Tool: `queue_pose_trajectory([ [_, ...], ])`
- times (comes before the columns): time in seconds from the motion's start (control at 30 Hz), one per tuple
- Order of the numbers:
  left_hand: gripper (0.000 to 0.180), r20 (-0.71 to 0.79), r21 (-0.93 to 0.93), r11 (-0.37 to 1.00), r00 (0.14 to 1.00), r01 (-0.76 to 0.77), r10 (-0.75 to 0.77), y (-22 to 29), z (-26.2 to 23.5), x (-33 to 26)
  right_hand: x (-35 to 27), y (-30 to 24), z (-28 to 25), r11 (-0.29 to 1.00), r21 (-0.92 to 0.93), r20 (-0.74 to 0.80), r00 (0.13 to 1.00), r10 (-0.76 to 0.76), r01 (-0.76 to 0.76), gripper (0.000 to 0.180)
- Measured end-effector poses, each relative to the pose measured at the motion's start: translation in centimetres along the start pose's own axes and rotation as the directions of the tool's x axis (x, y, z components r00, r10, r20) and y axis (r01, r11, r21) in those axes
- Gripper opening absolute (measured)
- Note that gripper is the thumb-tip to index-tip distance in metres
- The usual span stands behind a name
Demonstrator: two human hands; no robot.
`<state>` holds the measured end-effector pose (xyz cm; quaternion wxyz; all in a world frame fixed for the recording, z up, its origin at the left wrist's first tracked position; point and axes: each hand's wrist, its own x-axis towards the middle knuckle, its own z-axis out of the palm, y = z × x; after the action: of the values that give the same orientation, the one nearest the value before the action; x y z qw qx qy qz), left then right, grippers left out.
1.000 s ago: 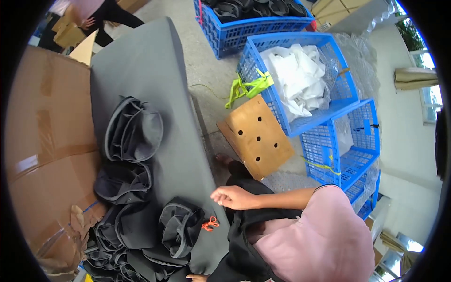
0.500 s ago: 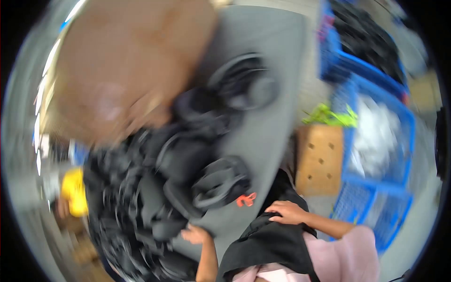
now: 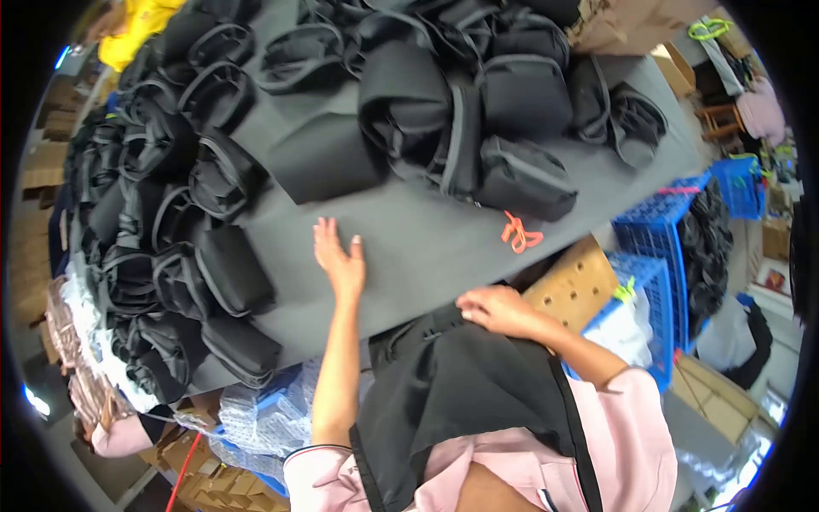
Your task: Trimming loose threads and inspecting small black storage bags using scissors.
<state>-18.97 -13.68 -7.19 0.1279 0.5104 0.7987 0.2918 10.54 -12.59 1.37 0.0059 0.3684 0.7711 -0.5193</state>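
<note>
My left hand (image 3: pixel 339 256) lies flat and open on the dark grey table top (image 3: pixel 409 247), fingers spread, holding nothing. It sits just right of a folded black fabric pouch (image 3: pixel 229 270). My right hand (image 3: pixel 499 309) rests with bent fingers on the black apron (image 3: pixel 461 384) at my waist, by the table's near edge. Small orange scissors (image 3: pixel 519 233) lie on the table a little beyond my right hand. Several black pouches (image 3: pixel 465 111) are heaped across the far side of the table.
More black pouches (image 3: pixel 145 213) pile up along the left. A perforated cardboard box (image 3: pixel 576 286) and blue plastic crates (image 3: pixel 661 256) stand to the right under the table edge. Bubble-wrap bags (image 3: pixel 264 410) lie lower left, cardboard boxes (image 3: pixel 631 21) at the top right.
The view has swung from the crates to the pouch-covered table. My left hand has come up and reached onto the table top. My right hand has stayed at the apron.
</note>
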Motion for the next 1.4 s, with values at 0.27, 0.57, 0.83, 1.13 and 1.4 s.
queue_pose_trajectory([
  [0.27, 0.059, -0.161, -0.561, 0.805, 0.928, 0.194, -0.336, -0.1, -3.7, 2.3, 4.9, 3.0, -2.2, 0.934, -0.312, -0.747, 0.653, -0.126, -0.176, 0.031],
  [0.57, 0.080, 0.132, -0.559, 0.737, 0.918, 0.380, -0.374, -1.9, -5.6, 10.5, 7.2, 3.5, -0.2, 0.804, -0.521, -0.620, 0.774, -0.125, -0.287, 0.035],
  [0.83, 0.070, 0.556, -0.828, -0.007, 0.818, 0.561, -0.144, -7.4, -6.9, 12.0, 8.5, 2.1, -0.2, 0.862, -0.502, -0.699, 0.619, -0.359, -0.066, 0.012],
  [1.13, 0.047, 0.280, -0.664, 0.508, 0.813, 0.548, -0.511, -2.5, -4.5, 9.5, 9.7, -8.1, 4.3, 0.710, 0.672, -0.545, 0.789, 0.285, 0.208, 0.006],
  [1.4, 0.065, -0.450, 0.345, 0.923, 0.893, 0.172, 0.002, -1.3, -21.5, -8.7, 15.0, -13.1, 2.1, 0.889, 0.378, -0.547, 0.837, -0.010, 0.257, 0.006],
])
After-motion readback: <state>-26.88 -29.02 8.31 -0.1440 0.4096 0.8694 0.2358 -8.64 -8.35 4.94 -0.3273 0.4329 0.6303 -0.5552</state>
